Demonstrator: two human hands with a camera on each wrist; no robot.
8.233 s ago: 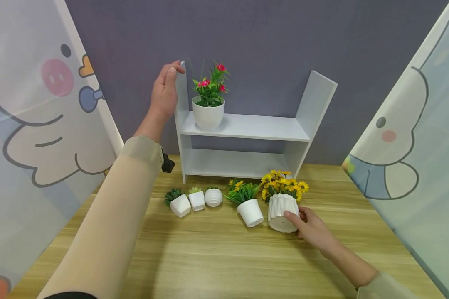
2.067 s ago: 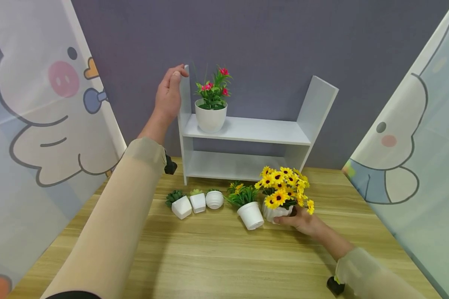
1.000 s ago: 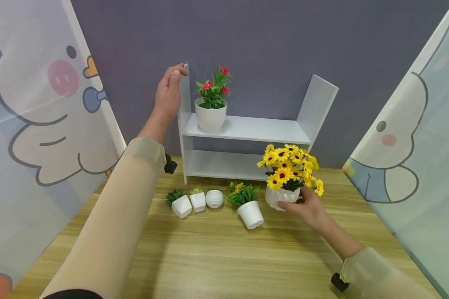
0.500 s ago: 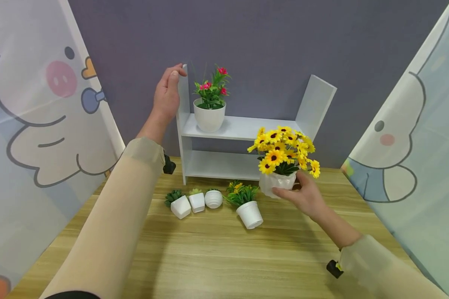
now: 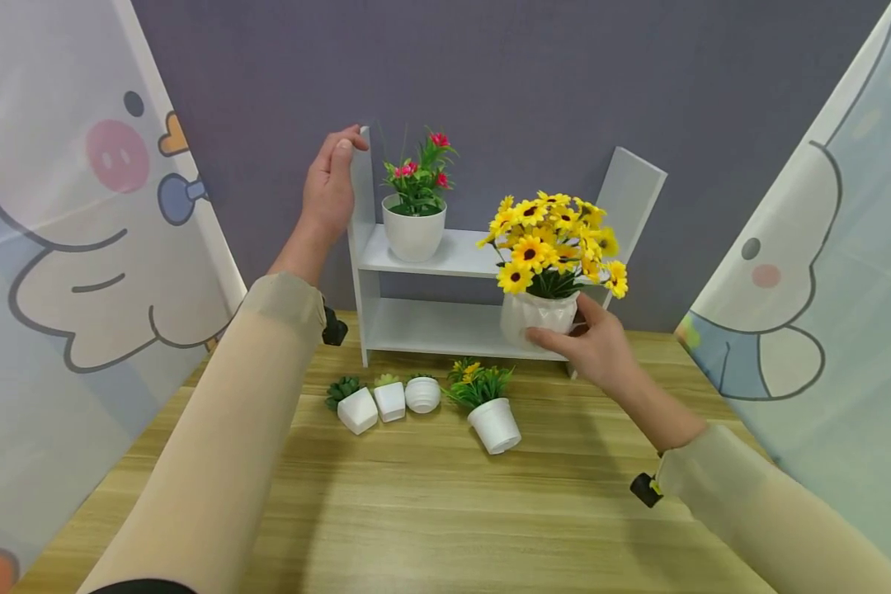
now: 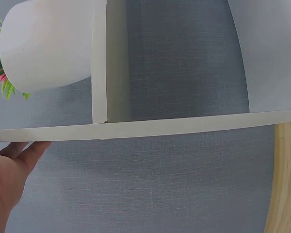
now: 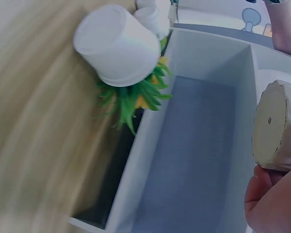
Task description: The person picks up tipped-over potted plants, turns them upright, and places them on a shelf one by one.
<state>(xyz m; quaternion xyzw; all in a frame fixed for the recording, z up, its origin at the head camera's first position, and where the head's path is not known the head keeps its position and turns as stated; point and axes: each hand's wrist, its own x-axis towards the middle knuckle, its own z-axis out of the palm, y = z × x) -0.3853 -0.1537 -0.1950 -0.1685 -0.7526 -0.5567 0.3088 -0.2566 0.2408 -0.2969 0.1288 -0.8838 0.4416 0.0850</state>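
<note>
My right hand [image 5: 597, 351] grips a ribbed white flowerpot [image 5: 538, 318] with yellow daisy-like flowers [image 5: 545, 243]. It holds the pot upright, raised in front of the white shelf's [image 5: 483, 254] right half. The right wrist view shows the pot's round base [image 7: 270, 124] with a small hole, and part of the hand [image 7: 276, 196] under it. My left hand [image 5: 330, 186] holds the shelf's left side panel near its top. In the left wrist view, fingers [image 6: 31, 153] meet that panel's outer face. A smooth white pot [image 5: 413, 233] with pink-red flowers stands on the upper board, beside that panel.
Several small plants lie tipped on the wooden table [image 5: 431, 511] before the shelf: a dark succulent's pot [image 5: 358, 411], a square pot [image 5: 390, 402], a round ringed pot [image 5: 422, 394] and a white pot [image 5: 495, 425] with grass and yellow blooms. A grey wall [image 5: 505, 99] stands behind.
The daisy pot lay tipped on the table earlier; my right hand has turned it upright and lifted it up and slightly left before the shelf. My left hand stays at the panel.
</note>
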